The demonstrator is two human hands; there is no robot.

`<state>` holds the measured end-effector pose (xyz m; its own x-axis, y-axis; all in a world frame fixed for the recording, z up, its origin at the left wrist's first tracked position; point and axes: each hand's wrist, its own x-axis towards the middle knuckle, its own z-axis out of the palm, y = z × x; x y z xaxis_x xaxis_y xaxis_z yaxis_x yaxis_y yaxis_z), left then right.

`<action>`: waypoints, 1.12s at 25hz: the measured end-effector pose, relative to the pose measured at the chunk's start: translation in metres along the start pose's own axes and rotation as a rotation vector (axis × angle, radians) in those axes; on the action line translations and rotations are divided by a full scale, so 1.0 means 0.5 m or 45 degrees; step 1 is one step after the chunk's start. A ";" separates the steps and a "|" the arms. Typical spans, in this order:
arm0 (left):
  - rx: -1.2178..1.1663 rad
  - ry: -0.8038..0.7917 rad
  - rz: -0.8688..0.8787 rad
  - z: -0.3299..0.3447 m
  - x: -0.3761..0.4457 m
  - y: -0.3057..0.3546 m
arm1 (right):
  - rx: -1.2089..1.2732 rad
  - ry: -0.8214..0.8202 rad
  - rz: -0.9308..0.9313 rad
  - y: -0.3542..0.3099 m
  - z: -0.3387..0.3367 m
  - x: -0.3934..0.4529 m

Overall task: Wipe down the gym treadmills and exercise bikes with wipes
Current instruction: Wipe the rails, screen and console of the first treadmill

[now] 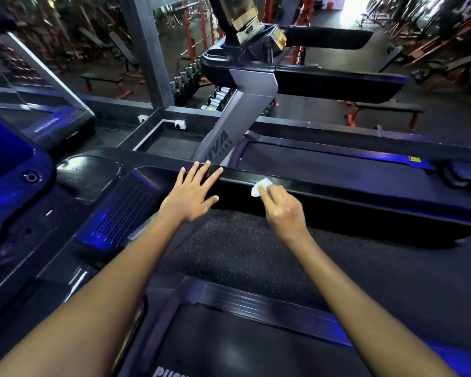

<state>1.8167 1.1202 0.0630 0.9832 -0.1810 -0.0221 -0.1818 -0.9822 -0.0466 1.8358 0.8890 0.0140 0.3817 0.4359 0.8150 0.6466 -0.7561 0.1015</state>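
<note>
A glossy black treadmill side handrail (365,197) runs from centre to the right. My left hand (193,195) rests flat on its left end, fingers spread, holding nothing. My right hand (282,210) pinches a small white wipe (260,187) and presses it against the top of the rail. The treadmill console (112,210), with a perforated speaker grille and a blue-lit screen (3,151), lies to the left. Its running belt (242,346) is below my arms.
A second treadmill (337,170) stands beyond the rail, its grey upright (229,131) and black handrail (337,83) rising behind. Speckled rubber floor (242,246) lies between the machines. Red-framed benches (386,110) and a dumbbell rack (191,85) fill the background.
</note>
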 end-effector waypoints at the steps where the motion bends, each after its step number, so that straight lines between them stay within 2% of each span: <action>1: -0.001 0.004 0.001 -0.002 -0.001 0.001 | -0.015 -0.003 -0.018 -0.011 0.005 0.004; 4: -0.031 0.027 -0.003 -0.007 -0.004 0.000 | -0.040 -0.072 -0.032 -0.013 0.002 -0.016; 6: 0.024 0.042 0.002 -0.013 0.004 0.001 | -0.034 -0.013 0.154 -0.008 -0.008 -0.039; 9: 0.266 0.049 0.071 -0.026 0.024 0.010 | 0.039 0.113 0.540 -0.044 -0.001 -0.040; 10: 0.283 0.079 0.123 -0.033 0.032 0.014 | 0.062 0.117 0.589 -0.063 0.009 -0.037; 12: 0.180 0.139 0.292 -0.041 0.052 0.026 | 0.086 0.042 0.543 -0.089 0.036 -0.046; 14: 0.056 0.118 0.489 -0.036 0.071 0.048 | 0.103 0.015 0.572 -0.092 0.048 -0.076; 16: 0.037 0.133 0.587 -0.012 0.083 0.069 | 0.110 0.178 0.822 -0.092 0.045 -0.096; 18: 0.057 0.207 0.582 0.011 0.090 0.075 | 0.101 0.362 1.010 -0.101 0.041 -0.085; 19: 0.064 0.209 0.581 0.014 0.092 0.073 | 0.090 0.393 1.019 -0.108 0.044 -0.072; 23: 0.073 0.208 0.598 0.012 0.095 0.066 | 0.074 0.297 0.897 -0.132 0.075 -0.079; 28: 0.082 0.186 0.583 0.018 0.101 0.067 | 0.138 0.580 1.323 -0.105 0.055 -0.079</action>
<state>1.8603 1.0788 0.0513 0.7925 -0.6038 0.0851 -0.5925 -0.7955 -0.1269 1.8052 0.9251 -0.0392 0.5048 -0.6110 0.6098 0.2197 -0.5923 -0.7752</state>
